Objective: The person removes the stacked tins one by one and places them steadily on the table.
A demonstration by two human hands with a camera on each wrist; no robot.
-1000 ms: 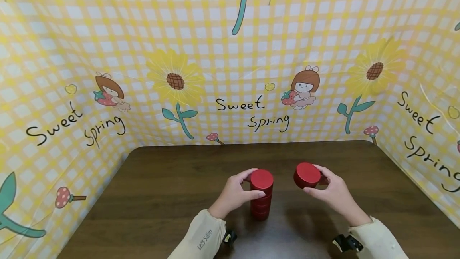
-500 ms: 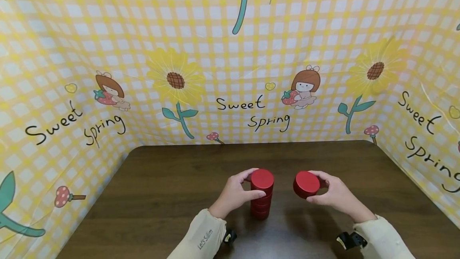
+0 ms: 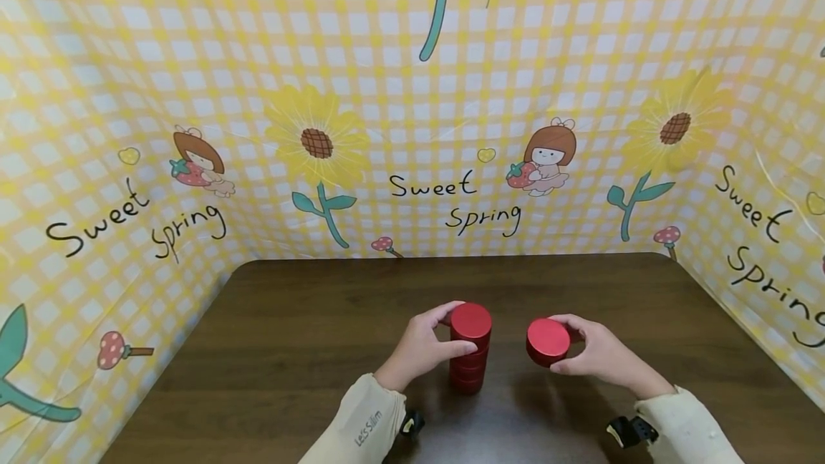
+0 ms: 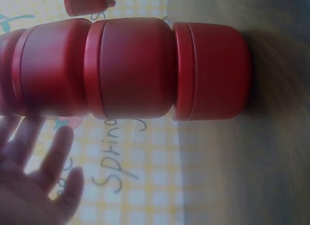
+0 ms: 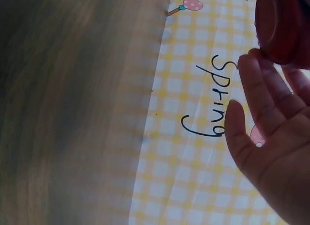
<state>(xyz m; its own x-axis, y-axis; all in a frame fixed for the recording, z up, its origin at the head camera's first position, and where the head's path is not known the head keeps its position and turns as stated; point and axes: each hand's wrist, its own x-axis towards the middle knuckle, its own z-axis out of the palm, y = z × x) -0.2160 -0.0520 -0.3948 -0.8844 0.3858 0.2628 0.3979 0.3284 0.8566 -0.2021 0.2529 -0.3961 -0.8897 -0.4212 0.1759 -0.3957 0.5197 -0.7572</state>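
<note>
A column of several round red tins [image 4: 135, 70] stands upright on the table, each with a lid band, as the left wrist view shows from the side. My left hand [image 3: 422, 342] grips the top tin [image 3: 470, 321], thumb on the near side and fingers behind. To the right of the column, my right hand [image 3: 602, 356] holds another red tin [image 3: 548, 339] in the air by its side, between thumb and fingers, lid up and nearly level. Its underside [image 5: 271, 26] shows in the right wrist view, where my thumb is out of sight.
The dark wooden table [image 3: 309, 328] has rounded back corners. A yellow checked cloth [image 3: 412, 120] with printed sunflowers and lettering rises behind it and along both sides. Black wrist straps [image 3: 631, 432] sit at both pale sleeves.
The tin in my right hand has come lower and turned from tilted to nearly level. My left hand and the column have stayed where they were.
</note>
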